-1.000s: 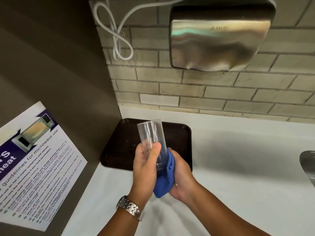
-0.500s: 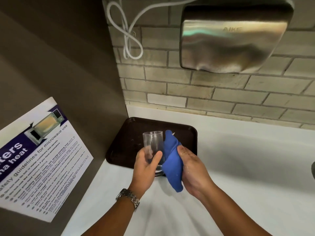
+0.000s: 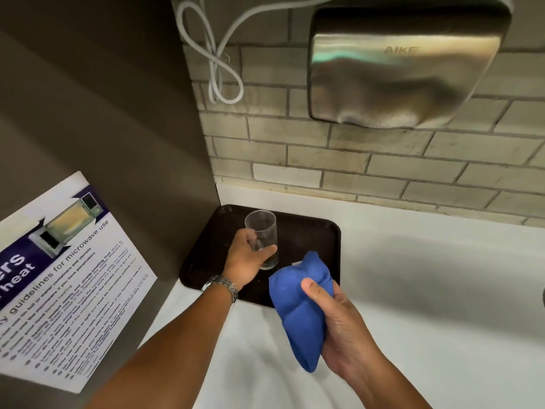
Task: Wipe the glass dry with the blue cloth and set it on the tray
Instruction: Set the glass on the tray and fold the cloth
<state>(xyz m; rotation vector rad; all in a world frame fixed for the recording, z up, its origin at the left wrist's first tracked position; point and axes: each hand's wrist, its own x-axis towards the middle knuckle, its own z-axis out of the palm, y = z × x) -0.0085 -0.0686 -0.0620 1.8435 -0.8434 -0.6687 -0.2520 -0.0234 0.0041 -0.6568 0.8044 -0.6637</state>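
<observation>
L hand [image 3: 246, 259] fingers wrapped round upright glass [image 3: 262, 238] over tray [image 3: 312, 234]; contact w/ tray unclear. R hand [image 3: 339, 329] fingers clutched bunched cloth [image 3: 300, 311], apart from glass.

A single head-worn camera looks steeply down, close over the counter [image 3: 413, 290].

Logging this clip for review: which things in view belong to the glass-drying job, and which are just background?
Part of the job:
glass, upright in the left hand
blue cloth, bunched in the right hand
brown tray

Just background:
hand dryer
white cable
microwave poster
wristwatch
</observation>
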